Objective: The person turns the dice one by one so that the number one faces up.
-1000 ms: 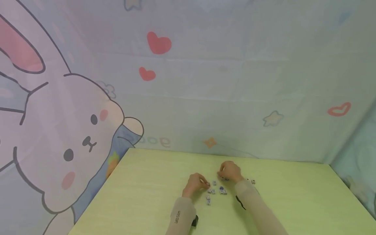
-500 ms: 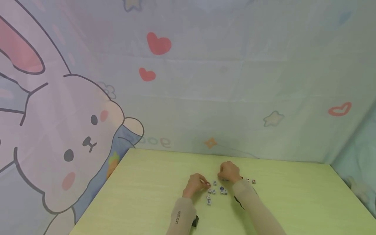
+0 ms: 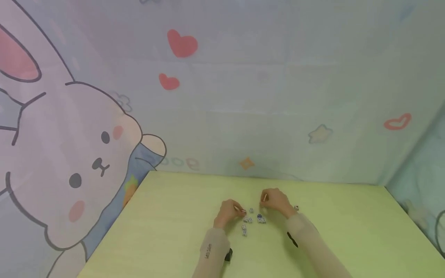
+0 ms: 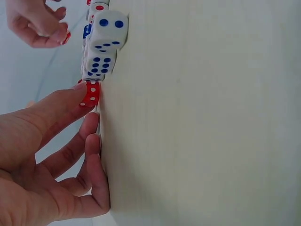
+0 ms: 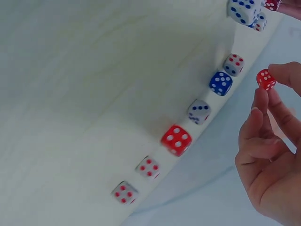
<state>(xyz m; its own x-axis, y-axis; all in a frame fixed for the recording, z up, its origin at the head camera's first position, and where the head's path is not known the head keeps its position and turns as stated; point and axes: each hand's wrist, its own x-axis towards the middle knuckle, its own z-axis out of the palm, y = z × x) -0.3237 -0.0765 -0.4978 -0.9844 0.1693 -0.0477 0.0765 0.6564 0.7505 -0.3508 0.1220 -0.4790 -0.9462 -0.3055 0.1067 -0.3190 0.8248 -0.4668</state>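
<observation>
Two hands hold a die apiece: the left hand [image 3: 227,212] has its thumb pressed to a red die [image 4: 92,95] at the table, touching a cluster of white dice [image 4: 101,61], and the right hand [image 3: 276,200] pinches a second red die [image 5: 266,79] between thumb and fingertips, above the table. The right wrist view shows six more dice in a line: four white, one blue [image 5: 221,83], one red [image 5: 177,140]. The cluster overlaps too much to count. The table [image 3: 347,227] is pale yellow-green; behind hangs a cloth [image 3: 257,112] with one large rabbit [image 3: 90,154] and three hearts [image 3: 182,44]. The left sleeve [image 3: 214,245] seems to read "LetsSlim"; the cloth's lettering [image 3: 177,163] is faint.
</observation>
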